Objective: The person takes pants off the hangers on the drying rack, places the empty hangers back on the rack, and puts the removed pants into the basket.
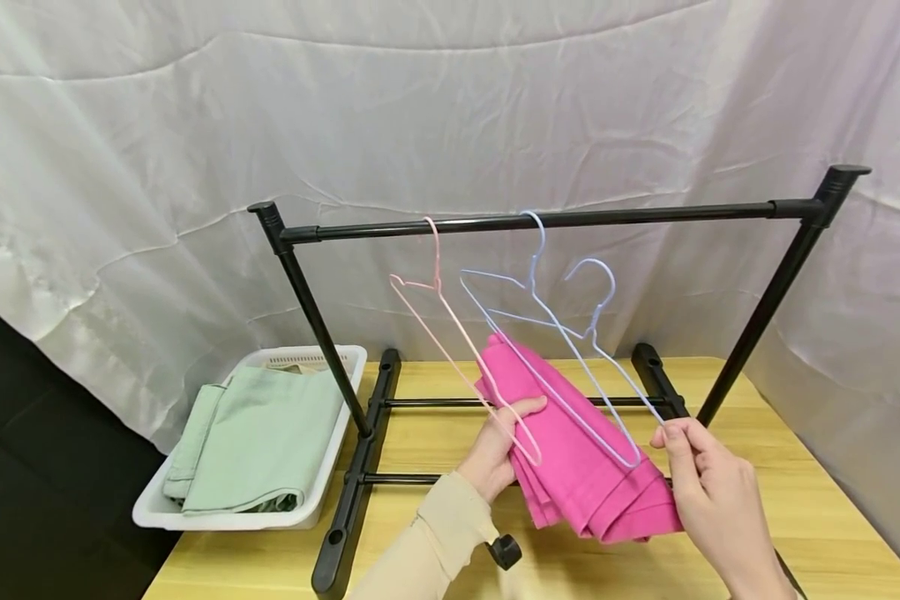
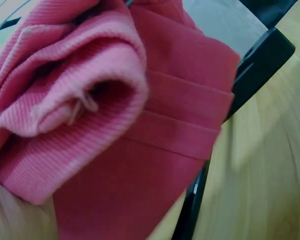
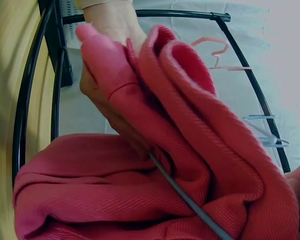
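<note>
A bright pink folded garment hangs over the table, its layers and seams close up in the left wrist view. My left hand grips its left side, thumb on top. My right hand pinches the right corner of a blue hanger, whose hook is off the rail. In the right wrist view this hanger's bar runs against the pink folds; how far it passes through them is hidden. Another blue hanger and a pink hanger hang on the rail, in front of the garment.
A black rack with a top rail stands on the wooden table. At left, a white basket holds folded pale green cloth. A black foot of the rack lies between basket and left arm. White curtain hangs behind.
</note>
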The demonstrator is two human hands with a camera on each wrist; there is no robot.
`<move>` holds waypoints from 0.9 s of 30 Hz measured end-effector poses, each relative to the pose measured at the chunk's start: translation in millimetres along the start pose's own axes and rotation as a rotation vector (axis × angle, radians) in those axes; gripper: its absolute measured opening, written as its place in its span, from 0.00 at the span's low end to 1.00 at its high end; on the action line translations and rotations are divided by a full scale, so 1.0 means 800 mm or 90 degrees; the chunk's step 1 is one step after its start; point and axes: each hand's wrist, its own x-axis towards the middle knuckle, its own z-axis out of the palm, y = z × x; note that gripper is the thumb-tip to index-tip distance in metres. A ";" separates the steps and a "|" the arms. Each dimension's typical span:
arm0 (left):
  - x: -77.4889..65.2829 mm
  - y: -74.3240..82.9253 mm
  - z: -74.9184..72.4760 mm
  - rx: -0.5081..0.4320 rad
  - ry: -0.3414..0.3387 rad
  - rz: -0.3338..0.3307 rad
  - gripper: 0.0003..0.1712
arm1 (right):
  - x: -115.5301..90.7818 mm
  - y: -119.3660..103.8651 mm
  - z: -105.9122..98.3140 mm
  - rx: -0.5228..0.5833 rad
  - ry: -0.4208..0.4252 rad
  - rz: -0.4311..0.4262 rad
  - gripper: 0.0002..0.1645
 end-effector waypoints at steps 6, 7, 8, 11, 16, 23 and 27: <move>-0.003 0.004 0.003 0.020 0.012 0.011 0.24 | -0.001 0.001 0.001 -0.006 -0.022 -0.001 0.14; -0.004 0.006 0.004 0.021 0.013 0.012 0.23 | 0.000 0.001 0.001 -0.008 -0.025 -0.002 0.14; -0.004 0.007 0.004 0.020 0.014 0.014 0.22 | 0.000 0.002 0.001 -0.010 -0.029 -0.002 0.14; -0.005 0.010 0.007 0.019 0.019 0.018 0.21 | 0.001 0.002 0.001 -0.020 -0.042 -0.001 0.15; -0.007 0.012 0.011 0.012 0.029 0.020 0.22 | 0.000 0.004 0.002 -0.027 -0.064 0.011 0.16; -0.012 0.015 0.016 0.014 0.017 0.027 0.22 | 0.000 0.009 0.006 -0.065 -0.066 -0.011 0.13; -0.013 0.016 0.018 -0.002 0.016 0.031 0.15 | 0.001 0.011 0.008 -0.080 -0.065 -0.010 0.12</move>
